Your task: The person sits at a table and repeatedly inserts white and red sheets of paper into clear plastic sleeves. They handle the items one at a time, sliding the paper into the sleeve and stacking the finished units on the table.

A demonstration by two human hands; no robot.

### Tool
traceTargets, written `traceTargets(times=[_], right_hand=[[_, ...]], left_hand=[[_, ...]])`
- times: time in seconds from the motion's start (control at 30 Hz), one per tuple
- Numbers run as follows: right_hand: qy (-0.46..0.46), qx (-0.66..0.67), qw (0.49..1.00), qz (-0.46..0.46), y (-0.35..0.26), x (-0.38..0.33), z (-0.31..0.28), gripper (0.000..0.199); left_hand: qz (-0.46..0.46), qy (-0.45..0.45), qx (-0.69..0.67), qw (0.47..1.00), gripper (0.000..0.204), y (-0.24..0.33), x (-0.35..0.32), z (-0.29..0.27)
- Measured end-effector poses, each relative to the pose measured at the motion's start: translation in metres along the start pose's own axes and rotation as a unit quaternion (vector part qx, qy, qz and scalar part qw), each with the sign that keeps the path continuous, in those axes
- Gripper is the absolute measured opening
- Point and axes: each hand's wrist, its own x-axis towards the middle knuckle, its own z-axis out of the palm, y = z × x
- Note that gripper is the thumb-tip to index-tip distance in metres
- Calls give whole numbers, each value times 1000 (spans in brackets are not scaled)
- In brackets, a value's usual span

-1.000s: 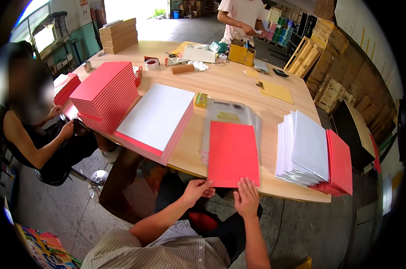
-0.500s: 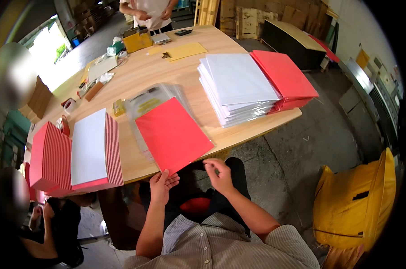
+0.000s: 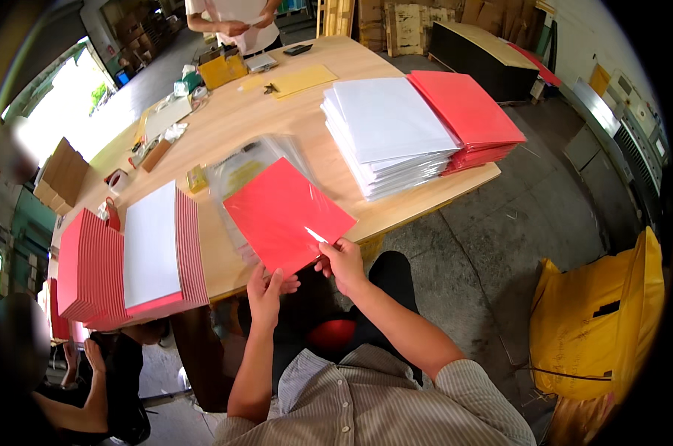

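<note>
A red sheet in a shiny clear plastic sleeve [image 3: 288, 212] lies tilted over the table's front edge. My left hand [image 3: 268, 293] holds its near corner, thumb on top, with the other fingers partly spread beside it. At the near right edge, my right hand [image 3: 342, 264] pinches the sleeve between thumb and fingers. Beneath the red sheet sits a pile of clear plastic sleeves [image 3: 219, 167], partly covered.
Stacked red and white sheets [image 3: 152, 245] stand at the table's left. White packets [image 3: 392, 119] and red packets [image 3: 467, 111] are piled right. A cardboard box [image 3: 63, 175], tape roll [image 3: 116, 180] and yellow box [image 3: 223, 70] lie farther off. Other people work across and at left.
My right hand has moved left and up from beside the sheet to its edge and now grips the sleeve. The left hand stays at the near corner.
</note>
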Motion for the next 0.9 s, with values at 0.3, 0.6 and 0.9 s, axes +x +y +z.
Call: traceTargets(times=[0.3,0.6,0.9], right_hand=[[-58,4,993,-100,-48,-13,2,15],[64,104,958,-261,-214,-23,-73,7],[159,72,934,-310,-319,41,-242,10]], left_hand=[[127,-23,16,991,39,11,-14,12],[374,20,593,713,52,1,37,-41],[251,-39,648,718,61,-9,67,-47]])
